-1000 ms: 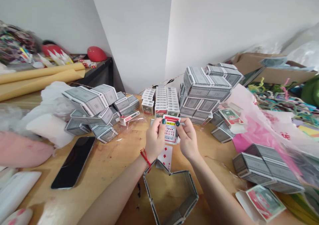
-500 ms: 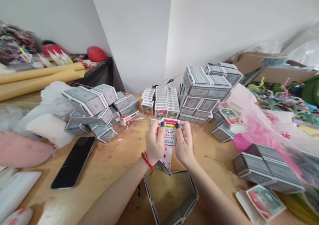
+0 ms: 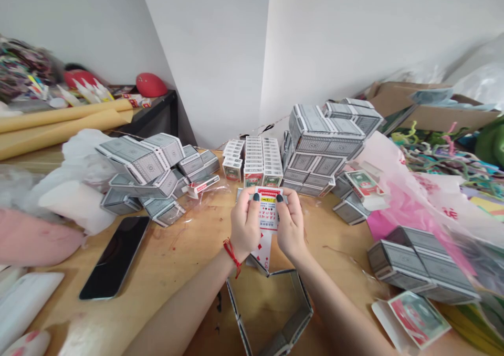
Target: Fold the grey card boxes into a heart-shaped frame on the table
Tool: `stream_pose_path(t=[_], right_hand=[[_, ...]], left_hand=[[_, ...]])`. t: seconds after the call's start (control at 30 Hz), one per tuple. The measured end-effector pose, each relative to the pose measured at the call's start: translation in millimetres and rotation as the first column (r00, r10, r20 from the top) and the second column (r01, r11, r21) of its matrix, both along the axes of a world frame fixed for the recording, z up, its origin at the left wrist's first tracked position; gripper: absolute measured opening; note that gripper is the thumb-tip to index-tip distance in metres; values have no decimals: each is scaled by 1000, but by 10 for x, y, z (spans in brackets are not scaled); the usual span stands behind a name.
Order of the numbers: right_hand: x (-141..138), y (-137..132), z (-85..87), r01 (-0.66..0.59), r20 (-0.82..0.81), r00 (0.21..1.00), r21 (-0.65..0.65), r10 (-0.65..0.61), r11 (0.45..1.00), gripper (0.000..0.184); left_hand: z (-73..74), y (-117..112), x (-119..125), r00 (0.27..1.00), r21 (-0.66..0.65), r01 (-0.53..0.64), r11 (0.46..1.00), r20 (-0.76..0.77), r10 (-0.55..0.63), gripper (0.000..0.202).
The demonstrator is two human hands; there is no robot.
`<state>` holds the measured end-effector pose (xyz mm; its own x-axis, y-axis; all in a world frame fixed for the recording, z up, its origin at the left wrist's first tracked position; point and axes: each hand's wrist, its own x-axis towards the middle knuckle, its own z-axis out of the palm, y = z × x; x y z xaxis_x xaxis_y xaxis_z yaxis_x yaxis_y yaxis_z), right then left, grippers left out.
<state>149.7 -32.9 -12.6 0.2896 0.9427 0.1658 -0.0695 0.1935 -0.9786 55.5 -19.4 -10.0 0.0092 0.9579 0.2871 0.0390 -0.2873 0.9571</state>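
Both my hands hold a deck of playing cards [image 3: 268,209] upright over the wooden table [image 3: 177,256], its front card white with red and yellow print. My left hand [image 3: 244,224], a red string round its wrist, grips the deck's left side. My right hand [image 3: 290,226] grips its right side. Both thumbs press near the top edge. Below the hands a diamonds card [image 3: 263,251] lies face up. A ring of grey card boxes stood on edge [image 3: 271,314] sits close to me.
Grey card-box bundles are piled at the left [image 3: 149,172] and at the back right [image 3: 326,140], with rows of small packs [image 3: 254,161] between them. A black phone [image 3: 114,256] lies at the left. Pink plastic bags [image 3: 409,198] and more bundles [image 3: 421,267] crowd the right.
My hands have drawn closer together on the deck and lowered it slightly toward me; in the last half second almost nothing moved.
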Motion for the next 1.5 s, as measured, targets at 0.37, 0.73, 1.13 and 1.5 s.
stream_pose_path(t=[0.37, 0.73, 1.13, 1.5], right_hand=[[10, 8, 50, -18, -56, 998, -29, 16, 999, 7], [35, 31, 50, 1, -8, 1000, 17, -1, 1000, 10], [17, 23, 62, -29, -140, 990, -19, 27, 999, 8], [81, 41, 134, -320, -409, 877, -111, 250, 941, 13]], left_hand=[[47, 14, 19, 995, -60, 48, 997, 92, -42, 9], [43, 45, 22, 993, -68, 45, 997, 114, -37, 15], [20, 32, 18, 996, -71, 30, 997, 90, -23, 11], [146, 50, -55, 993, 3, 16, 1000, 118, -16, 14]])
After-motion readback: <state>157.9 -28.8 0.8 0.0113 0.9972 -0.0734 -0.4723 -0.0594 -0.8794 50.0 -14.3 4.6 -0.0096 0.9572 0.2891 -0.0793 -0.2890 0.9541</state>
